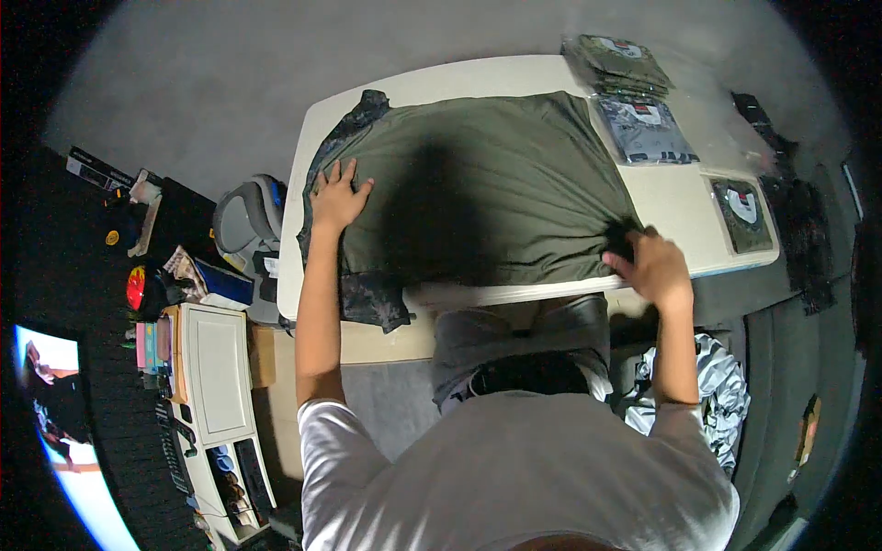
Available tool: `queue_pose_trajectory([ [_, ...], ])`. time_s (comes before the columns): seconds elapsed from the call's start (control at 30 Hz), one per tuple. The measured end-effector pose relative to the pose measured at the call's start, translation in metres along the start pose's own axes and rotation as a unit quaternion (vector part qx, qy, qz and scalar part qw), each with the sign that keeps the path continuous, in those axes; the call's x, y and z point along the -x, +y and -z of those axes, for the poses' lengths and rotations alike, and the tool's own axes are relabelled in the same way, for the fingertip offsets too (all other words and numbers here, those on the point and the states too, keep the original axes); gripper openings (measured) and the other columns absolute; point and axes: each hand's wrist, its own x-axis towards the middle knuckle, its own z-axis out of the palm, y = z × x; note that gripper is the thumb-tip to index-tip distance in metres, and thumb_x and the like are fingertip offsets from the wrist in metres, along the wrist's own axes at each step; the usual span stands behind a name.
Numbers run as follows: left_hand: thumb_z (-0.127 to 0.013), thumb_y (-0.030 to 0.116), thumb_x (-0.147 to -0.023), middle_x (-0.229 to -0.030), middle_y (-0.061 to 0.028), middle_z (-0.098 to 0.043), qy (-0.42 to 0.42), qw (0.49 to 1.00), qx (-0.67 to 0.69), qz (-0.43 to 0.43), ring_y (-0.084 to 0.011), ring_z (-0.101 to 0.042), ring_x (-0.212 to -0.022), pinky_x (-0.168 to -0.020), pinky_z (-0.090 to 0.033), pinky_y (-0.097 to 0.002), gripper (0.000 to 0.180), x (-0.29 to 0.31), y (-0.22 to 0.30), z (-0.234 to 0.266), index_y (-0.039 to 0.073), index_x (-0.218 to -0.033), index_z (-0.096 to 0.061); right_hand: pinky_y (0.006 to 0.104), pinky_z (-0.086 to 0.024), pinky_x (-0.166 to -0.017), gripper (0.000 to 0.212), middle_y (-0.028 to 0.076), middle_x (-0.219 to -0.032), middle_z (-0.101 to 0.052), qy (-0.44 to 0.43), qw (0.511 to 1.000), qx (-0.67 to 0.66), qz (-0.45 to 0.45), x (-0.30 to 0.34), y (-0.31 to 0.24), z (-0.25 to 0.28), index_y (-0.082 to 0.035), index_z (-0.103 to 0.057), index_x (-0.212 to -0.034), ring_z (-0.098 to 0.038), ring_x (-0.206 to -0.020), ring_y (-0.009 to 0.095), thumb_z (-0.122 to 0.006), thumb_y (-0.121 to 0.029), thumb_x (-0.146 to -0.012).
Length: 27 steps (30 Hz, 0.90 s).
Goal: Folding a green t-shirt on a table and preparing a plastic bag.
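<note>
An olive-green T-shirt [514, 184] with dark patterned sleeves lies spread across the white table [680, 220], its body running left to right. One sleeve [363, 118] rests at the far left, while the other sleeve [377, 301] hangs a little past the near edge. My left hand [338, 200] lies flat on the shirt's left part, fingers spread. At the near right corner of the hem, my right hand [654, 266] is closed on the fabric, and creases gather toward it. Part of its grip is hidden by shadow. A dark shadow covers the shirt's middle.
Several bagged, folded garments [625, 69] are stacked at the table's far right, with a grey bagged one [646, 130] in front. Another packet [742, 216] lies at the right end. A grey chair [248, 220] and white cabinet [218, 372] stand left; a sofa [799, 386] is right.
</note>
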Motion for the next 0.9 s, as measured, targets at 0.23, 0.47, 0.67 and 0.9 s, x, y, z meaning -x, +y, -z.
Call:
queue_pose_trajectory([
  [0.23,-0.061,0.034,-0.083,-0.114,-0.0180,-0.073,0.052,0.997,0.031,0.040,-0.0461,-0.069,-0.102,-0.089,-0.055,-0.0539,0.043,-0.071,0.045,0.013,0.008,-0.116,-0.070,0.0528,-0.053,-0.090,0.042,0.029,-0.113,-0.065,0.156,0.978,-0.049,0.130,-0.237,-0.020,-0.007,0.004,-0.069,-0.099,-0.064,-0.104,0.045,-0.058,-0.036,-0.098],
  [0.47,-0.057,0.038,-0.094,-0.139,-0.0134,-0.061,0.133,0.990,0.037,-0.043,-0.0400,-0.054,-0.125,-0.107,-0.041,-0.0530,0.043,-0.159,0.037,-0.077,0.013,-0.128,-0.067,0.0502,-0.053,-0.091,0.046,0.026,-0.108,-0.069,0.175,0.975,0.012,0.134,-0.381,0.005,-0.051,0.002,-0.070,-0.104,-0.067,-0.104,0.043,-0.054,-0.041,-0.100],
  [0.67,-0.052,0.049,-0.097,-0.156,-0.0104,-0.045,0.117,0.992,0.043,0.005,-0.0416,-0.040,-0.138,-0.118,-0.027,-0.0549,0.057,-0.186,0.002,-0.103,0.020,-0.146,-0.054,0.0461,-0.053,-0.083,0.055,0.022,-0.095,-0.073,0.168,0.943,-0.280,0.063,-0.403,0.004,-0.039,0.000,-0.069,-0.101,-0.069,-0.096,0.041,-0.057,-0.054,-0.097],
  [0.9,-0.049,0.050,-0.100,-0.159,-0.0143,-0.039,0.078,0.996,0.013,-0.040,-0.0408,-0.036,-0.145,-0.117,-0.024,-0.0637,0.059,-0.191,-0.003,-0.091,0.019,-0.151,-0.047,0.0477,-0.049,-0.097,0.049,0.021,-0.117,-0.068,0.220,0.964,-0.127,0.083,-0.434,-0.004,-0.077,-0.009,-0.066,-0.121,-0.063,-0.111,0.039,-0.049,-0.050,-0.101],
])
